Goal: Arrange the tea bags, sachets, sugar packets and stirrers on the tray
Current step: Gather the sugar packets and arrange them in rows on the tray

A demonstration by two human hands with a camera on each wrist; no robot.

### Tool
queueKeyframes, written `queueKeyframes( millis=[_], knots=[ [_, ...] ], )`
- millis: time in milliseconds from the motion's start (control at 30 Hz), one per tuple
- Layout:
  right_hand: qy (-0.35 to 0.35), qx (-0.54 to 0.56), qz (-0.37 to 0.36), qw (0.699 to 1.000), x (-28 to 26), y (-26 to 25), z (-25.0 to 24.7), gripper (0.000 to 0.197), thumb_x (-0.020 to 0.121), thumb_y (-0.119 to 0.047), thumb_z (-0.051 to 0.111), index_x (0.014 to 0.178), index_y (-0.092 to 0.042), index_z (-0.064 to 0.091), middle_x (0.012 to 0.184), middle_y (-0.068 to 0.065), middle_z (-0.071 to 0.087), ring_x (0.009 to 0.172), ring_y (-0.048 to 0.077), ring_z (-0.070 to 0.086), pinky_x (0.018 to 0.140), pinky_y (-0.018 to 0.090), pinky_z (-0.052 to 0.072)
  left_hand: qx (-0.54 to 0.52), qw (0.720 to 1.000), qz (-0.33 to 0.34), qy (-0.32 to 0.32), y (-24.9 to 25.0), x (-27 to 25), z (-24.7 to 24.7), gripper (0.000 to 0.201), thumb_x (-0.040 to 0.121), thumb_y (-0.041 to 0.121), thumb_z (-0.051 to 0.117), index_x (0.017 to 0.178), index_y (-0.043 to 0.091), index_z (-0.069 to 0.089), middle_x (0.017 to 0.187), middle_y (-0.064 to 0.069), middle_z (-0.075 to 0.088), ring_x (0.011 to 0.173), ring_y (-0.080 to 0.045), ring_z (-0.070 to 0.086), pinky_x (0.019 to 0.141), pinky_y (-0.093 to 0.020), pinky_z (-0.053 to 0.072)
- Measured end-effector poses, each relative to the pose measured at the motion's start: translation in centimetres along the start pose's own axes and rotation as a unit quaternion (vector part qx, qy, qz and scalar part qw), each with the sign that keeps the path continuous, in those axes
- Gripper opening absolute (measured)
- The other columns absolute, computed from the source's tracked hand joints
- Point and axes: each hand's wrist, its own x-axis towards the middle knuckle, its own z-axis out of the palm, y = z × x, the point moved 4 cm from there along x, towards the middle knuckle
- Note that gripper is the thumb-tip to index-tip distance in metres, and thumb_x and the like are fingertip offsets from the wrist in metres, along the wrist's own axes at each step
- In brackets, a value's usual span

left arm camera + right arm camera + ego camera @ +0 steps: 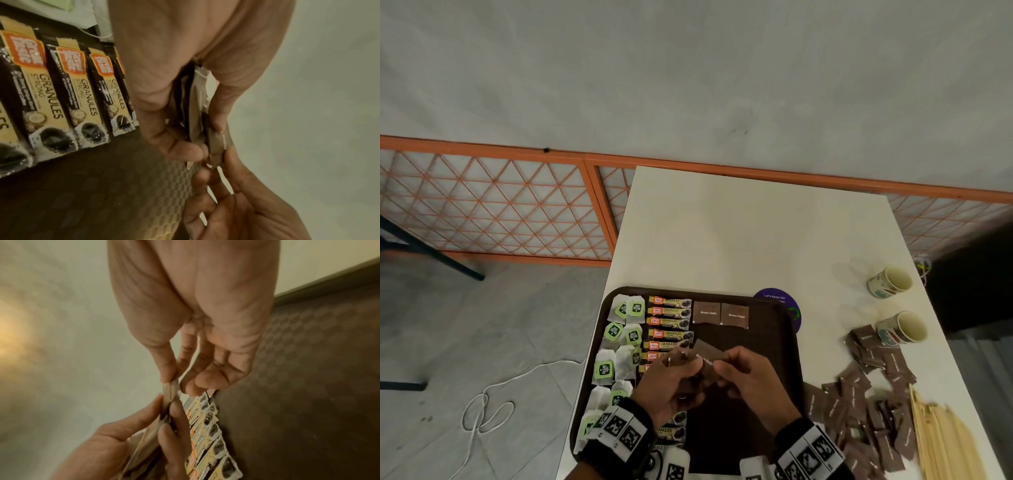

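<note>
A dark brown tray [784, 346] lies on the white table. On it, tea bags [619, 342] with green tags fill the left column, coffee sachets [670, 322] the one beside it, and two brown sugar packets [720, 313] lie at the top. Above the tray's middle my left hand [674, 380] grips a small stack of brown sugar packets [195, 113]. My right hand [743, 370] pinches the top packet [707, 358] of that stack between thumb and forefinger. In the right wrist view the packet [169, 391] shows edge-on between both hands.
A loose heap of brown sugar packets [866, 407] lies right of the tray, with wooden stirrers [941, 442] at the table's right edge. Two paper cups [890, 281] [904, 327] stand farther back. A purple round coaster [787, 305] peeks from under the tray's far right corner.
</note>
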Motion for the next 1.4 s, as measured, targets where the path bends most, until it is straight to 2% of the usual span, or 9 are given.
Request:
queueKeyframes(
  millis=[267,367,433,633,967,1067,1233,1333,1400],
  knots=[
    [0.125,0.002,0.081,0.989,6.0,3.1,-1.8,0.006,0.092,-0.015,0.066,0.093,-0.009,0.064,0.077,0.008,0.068,0.06,0.011,0.061,0.053,0.022,0.047,0.052,0.995,-0.001,0.081,-1.1,-0.1,-2.0,0.002,0.094,0.014,0.064,0.094,0.014,0.065,0.08,-0.008,0.067,0.068,-0.02,0.065,0.061,-0.031,0.053],
    [0.189,-0.158,0.074,0.966,7.2,3.3,-2.6,0.025,0.081,-0.035,0.077,0.092,-0.02,0.06,0.087,-0.002,0.067,0.074,0.013,0.066,0.067,0.027,0.053,0.061,0.995,0.0,0.081,-0.9,-0.6,-2.7,0.004,0.095,0.014,0.062,0.092,0.012,0.065,0.079,-0.009,0.066,0.065,-0.02,0.063,0.061,-0.032,0.052],
    [0.213,-0.275,0.031,0.937,6.8,2.6,-2.5,0.022,0.083,-0.036,0.074,0.093,-0.025,0.058,0.096,-0.007,0.061,0.084,0.011,0.06,0.075,0.029,0.052,0.061,0.995,0.0,0.078,-0.6,-0.8,-3.0,0.004,0.095,0.015,0.062,0.093,0.011,0.064,0.078,-0.009,0.067,0.065,-0.021,0.063,0.062,-0.033,0.053],
    [0.099,-0.419,-0.1,0.897,7.2,2.3,0.4,0.028,0.092,-0.03,0.062,0.12,-0.026,0.062,0.124,-0.008,0.048,0.118,0.012,0.047,0.097,0.026,0.045,0.067,0.995,-0.005,0.076,0.2,-1.3,-2.4,0.007,0.094,0.019,0.065,0.092,0.012,0.066,0.08,-0.008,0.068,0.07,-0.021,0.065,0.063,-0.032,0.055],
    [0.067,-0.446,-0.145,0.881,7.3,2.1,1.8,0.026,0.095,-0.022,0.059,0.12,-0.023,0.065,0.124,-0.007,0.052,0.117,0.013,0.047,0.101,0.023,0.04,0.037,0.997,0.013,0.066,0.7,-1.2,-2.3,0.017,0.096,0.011,0.059,0.11,0.004,0.065,0.085,-0.015,0.068,0.073,-0.027,0.066,0.06,-0.035,0.056],
    [0.066,-0.427,-0.133,0.892,7.0,1.9,1.7,0.024,0.094,-0.022,0.061,0.117,-0.023,0.066,0.121,-0.008,0.05,0.111,0.011,0.051,0.099,0.025,0.044,0.009,0.998,0.011,0.058,1.0,-1.3,-2.2,0.019,0.098,0.007,0.052,0.113,0.003,0.064,0.09,-0.02,0.067,0.075,-0.03,0.066,0.062,-0.038,0.057],
    [0.119,-0.292,-0.133,0.94,4.3,-0.3,0.5,0.005,0.094,-0.032,0.061,0.095,-0.029,0.066,0.094,-0.012,0.061,0.081,0.002,0.059,0.075,0.019,0.049,-0.077,0.996,0.01,0.033,1.3,-0.8,-1.7,0.026,0.099,0.001,0.045,0.116,0.005,0.064,0.107,-0.023,0.068,0.09,-0.036,0.069,0.072,-0.046,0.059],
    [0.008,-0.147,-0.068,0.987,2.0,-1.8,1.1,0.008,0.094,-0.034,0.062,0.095,-0.029,0.066,0.084,-0.004,0.07,0.065,0.004,0.064,0.057,0.015,0.048,-0.099,0.994,0.021,0.029,1.1,-0.2,-0.8,0.022,0.093,0.004,0.058,0.109,0.009,0.071,0.109,-0.021,0.07,0.101,-0.036,0.066,0.075,-0.045,0.059],
    [-0.001,-0.125,-0.059,0.99,1.0,-1.9,1.0,0.008,0.093,-0.029,0.065,0.093,-0.023,0.07,0.082,0.0,0.072,0.06,0.005,0.063,0.055,0.015,0.048,-0.064,0.997,0.022,0.033,0.8,0.0,0.1,0.014,0.091,0.009,0.063,0.096,0.01,0.076,0.093,-0.016,0.072,0.089,-0.029,0.066,0.068,-0.038,0.056]
  ],
)
